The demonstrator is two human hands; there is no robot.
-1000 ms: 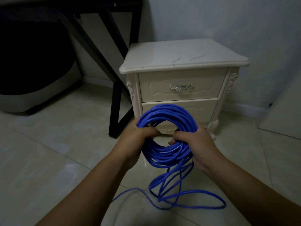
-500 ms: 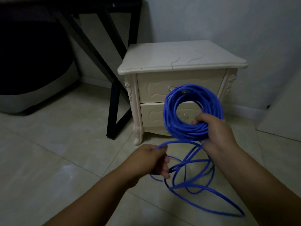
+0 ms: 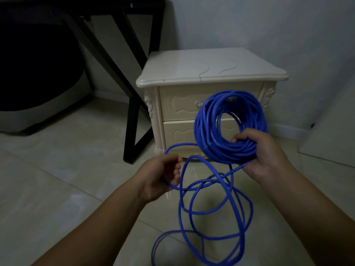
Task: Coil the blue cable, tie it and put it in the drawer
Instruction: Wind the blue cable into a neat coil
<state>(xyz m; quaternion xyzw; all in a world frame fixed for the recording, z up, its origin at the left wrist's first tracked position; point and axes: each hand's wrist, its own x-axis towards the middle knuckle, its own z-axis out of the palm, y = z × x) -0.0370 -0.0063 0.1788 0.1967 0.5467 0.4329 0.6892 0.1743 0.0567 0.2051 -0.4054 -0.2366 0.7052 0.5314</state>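
Blue cable (image 3: 203,131) coil is clamped in the right hand (image 3: 269,156), so the left hand (image 3: 159,175), fingers curled round slack, can feed loops.

One cream nightstand (image 3: 207,68) stands by the wall. It has two drawers, an upper drawer (image 3: 178,104) and a lower drawer (image 3: 178,133), and one metal handle (image 3: 198,103) shows on the upper one. In front of the nightstand is one blue cable (image 3: 203,131), held by two hands, the left hand (image 3: 159,175) and the right hand (image 3: 269,152). Left of the nightstand stands one black table frame (image 3: 132,120), and right of it one pale board (image 3: 334,135).
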